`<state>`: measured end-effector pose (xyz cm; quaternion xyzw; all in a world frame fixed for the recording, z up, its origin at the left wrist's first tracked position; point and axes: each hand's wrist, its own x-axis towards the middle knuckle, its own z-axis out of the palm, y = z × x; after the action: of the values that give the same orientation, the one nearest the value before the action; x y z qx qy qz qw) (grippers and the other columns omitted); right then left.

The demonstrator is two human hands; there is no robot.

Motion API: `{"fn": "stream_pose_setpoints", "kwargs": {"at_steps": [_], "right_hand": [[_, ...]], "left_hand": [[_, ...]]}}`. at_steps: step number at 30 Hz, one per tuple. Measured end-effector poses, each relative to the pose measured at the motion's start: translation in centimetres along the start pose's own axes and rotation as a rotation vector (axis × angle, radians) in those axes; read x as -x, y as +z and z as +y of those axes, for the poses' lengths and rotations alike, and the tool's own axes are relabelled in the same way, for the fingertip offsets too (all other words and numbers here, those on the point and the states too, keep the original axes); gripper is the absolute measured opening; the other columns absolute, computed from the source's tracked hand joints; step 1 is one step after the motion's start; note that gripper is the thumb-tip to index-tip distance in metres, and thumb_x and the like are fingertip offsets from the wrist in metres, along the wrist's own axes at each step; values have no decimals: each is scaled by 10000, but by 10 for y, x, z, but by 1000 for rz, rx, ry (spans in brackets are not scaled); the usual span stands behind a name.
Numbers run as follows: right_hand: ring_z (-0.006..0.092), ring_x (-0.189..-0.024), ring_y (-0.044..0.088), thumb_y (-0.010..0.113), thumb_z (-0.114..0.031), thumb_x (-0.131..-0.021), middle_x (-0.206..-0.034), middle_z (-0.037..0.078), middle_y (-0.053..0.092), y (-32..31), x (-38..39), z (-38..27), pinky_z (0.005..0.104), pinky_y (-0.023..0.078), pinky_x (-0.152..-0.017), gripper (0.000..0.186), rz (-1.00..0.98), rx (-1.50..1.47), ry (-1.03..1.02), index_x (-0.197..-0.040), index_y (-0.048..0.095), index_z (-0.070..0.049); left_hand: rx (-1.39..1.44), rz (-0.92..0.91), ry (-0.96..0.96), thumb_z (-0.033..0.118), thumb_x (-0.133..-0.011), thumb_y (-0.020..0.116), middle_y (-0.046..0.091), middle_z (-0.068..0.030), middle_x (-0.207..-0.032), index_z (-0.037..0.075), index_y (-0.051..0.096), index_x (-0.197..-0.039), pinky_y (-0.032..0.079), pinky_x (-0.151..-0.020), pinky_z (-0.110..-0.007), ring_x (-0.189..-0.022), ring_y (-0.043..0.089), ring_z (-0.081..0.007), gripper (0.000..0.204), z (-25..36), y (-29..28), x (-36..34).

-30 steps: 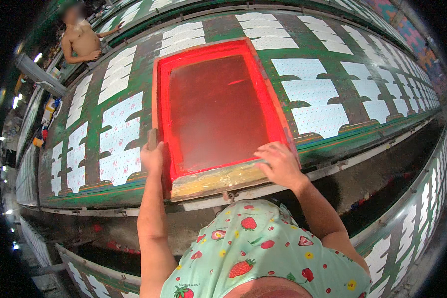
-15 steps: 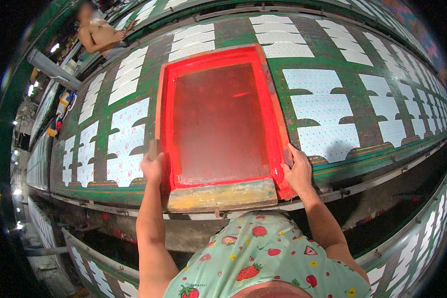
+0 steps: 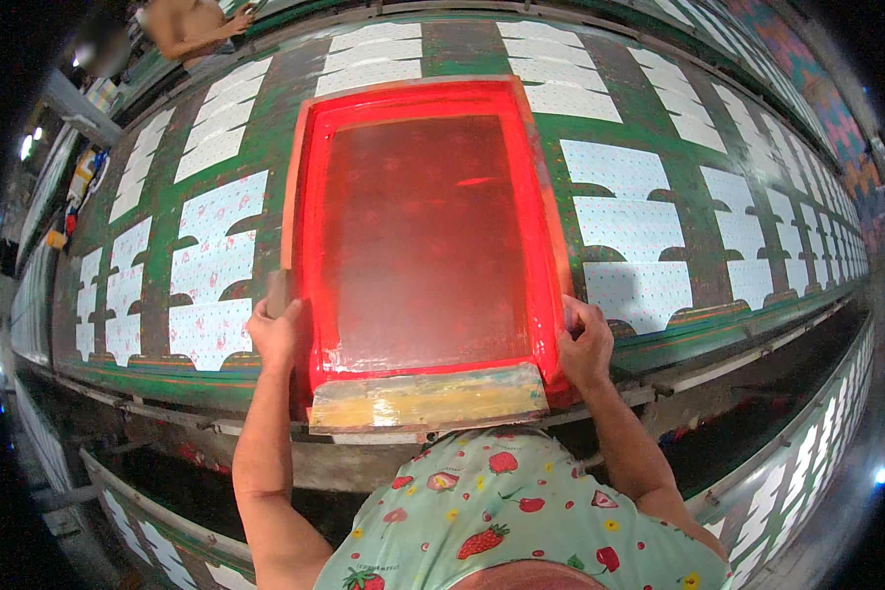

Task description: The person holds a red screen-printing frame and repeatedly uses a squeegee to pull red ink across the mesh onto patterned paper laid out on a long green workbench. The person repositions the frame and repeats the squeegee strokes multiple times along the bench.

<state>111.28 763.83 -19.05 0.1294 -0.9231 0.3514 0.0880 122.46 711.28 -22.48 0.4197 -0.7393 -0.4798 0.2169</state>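
A screen-printing frame with a dark reddish mesh and wet-looking red borders is in front of me, above the long green printing table. My left hand is closed on its left side near the lower corner. On the opposite side, my right hand grips the edge with curled fingers. Along the near end of the frame runs a yellowish, paint-stained strip, close to my waist. What lies under the frame is hidden.
Rows of white patterned fabric pieces lie on both sides of the frame. A metal rail follows the table's near edge. Another person stands at the far left. Behind me is another table with white pieces.
The whole view has shifted, so the table and the other person sit farther left and higher. Both hands keep hold of the frame; my right fingers look more curled.
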Motion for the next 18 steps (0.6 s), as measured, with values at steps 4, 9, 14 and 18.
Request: {"fn": "stream_pose_setpoints", "kwargs": {"at_steps": [4, 9, 14, 18], "right_hand": [[339, -935, 707, 807, 54, -804, -1036, 145, 722, -23, -8, -11, 439, 587, -854, 544, 25, 24, -68, -1330, 775, -82], [424, -1026, 729, 763, 40, -799, -1143, 191, 750, -54, -23, 4, 506, 608, -931, 581, -19, -59, 70, -1352, 764, -140], [380, -1033, 719, 759, 77, -803, -1115, 172, 741, -97, -39, 68, 469, 601, -919, 583, 19, -53, 93, -1354, 770, -114], [337, -1098, 740, 738, 119, -803, -1227, 152, 758, -132, -49, 138, 401, 617, -940, 608, 84, -83, 133, -1374, 755, -86]], "left_hand": [[-18, -21, -43, 59, -870, 926, 822, -135, -1112, -88, 744, -1301, 599, -894, -366, -956, 754, -207, 491, 9, -5, -3], [95, -28, -30, 28, -871, 913, 808, -84, -1078, -71, 760, -1257, 577, -858, -338, -912, 733, -173, 426, 34, 13, 10], [159, -29, 42, 25, -866, 910, 795, -62, -1063, -64, 761, -1224, 559, -857, -317, -911, 718, -160, 398, 65, 70, 52], [222, -16, 85, 39, -868, 911, 774, -41, -1027, -50, 761, -1172, 553, -836, -312, -892, 698, -136, 351, 93, 139, 106]]}}
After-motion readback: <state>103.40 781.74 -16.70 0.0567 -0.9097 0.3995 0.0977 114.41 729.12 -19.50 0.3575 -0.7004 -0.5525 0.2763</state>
